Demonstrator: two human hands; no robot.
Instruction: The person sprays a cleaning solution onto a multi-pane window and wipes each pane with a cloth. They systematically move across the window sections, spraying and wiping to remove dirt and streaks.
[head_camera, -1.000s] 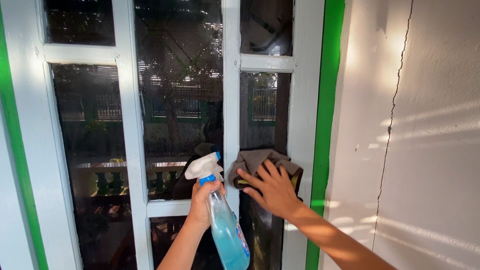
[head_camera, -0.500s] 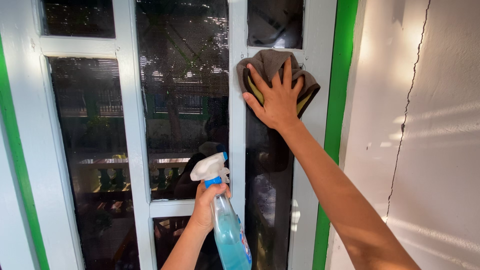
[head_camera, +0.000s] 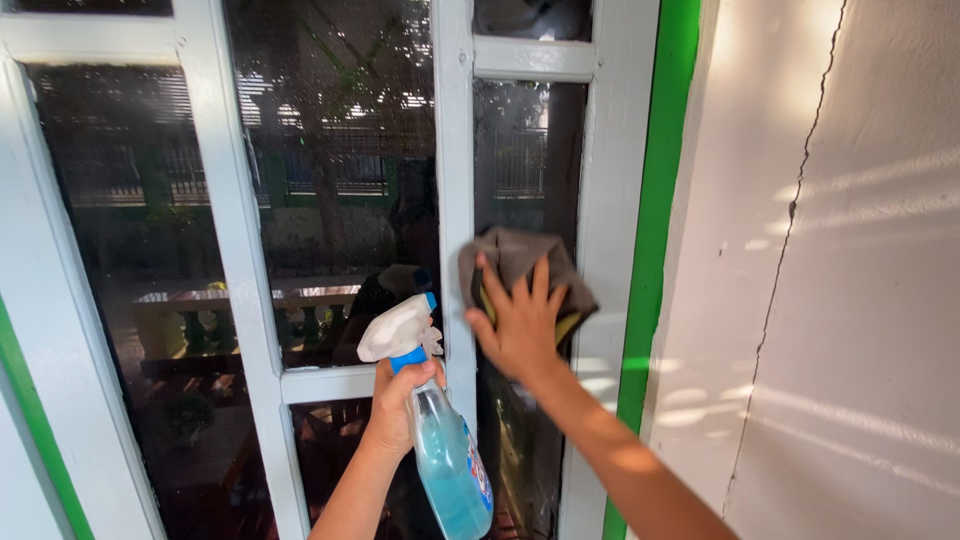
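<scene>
Change: since half a second ago the cloth (head_camera: 522, 268) has been drawn down the narrow right pane (head_camera: 528, 160), from the crossbar (head_camera: 533, 58) to the pane's middle; the spray bottle (head_camera: 440, 440) has hardly shifted.
Window frame (head_camera: 225, 250): white bars are seen dividing dark glass into panes, with a green strip at the lower left edge.
Middle pane (head_camera: 340, 180): fine droplets or specks are spread over the glass, and a tree, a fence and a railing are mirrored in it.
Left hand (head_camera: 398, 405): it is clenched round the neck of the spray bottle, just under the white trigger head, which is pointed left toward the middle pane. The bottle is held upright near the lower crossbar, apparently so that it is kept ready and clear of the wiping arm.
Spray bottle: clear plastic, filled with pale blue liquid, with a blue collar.
Right hand (head_camera: 520, 325): it is laid flat with fingers spread on the grey-brown cloth, which is pressed against the glass; the spread seems meant to keep the bunched cloth from slipping. A yellow patch is seen under the fingers.
Green trim (head_camera: 655, 200): it is run down the right edge of the window.
Wall (head_camera: 850, 300): pale plaster, crossed by a long crack and streaks of sunlight.
</scene>
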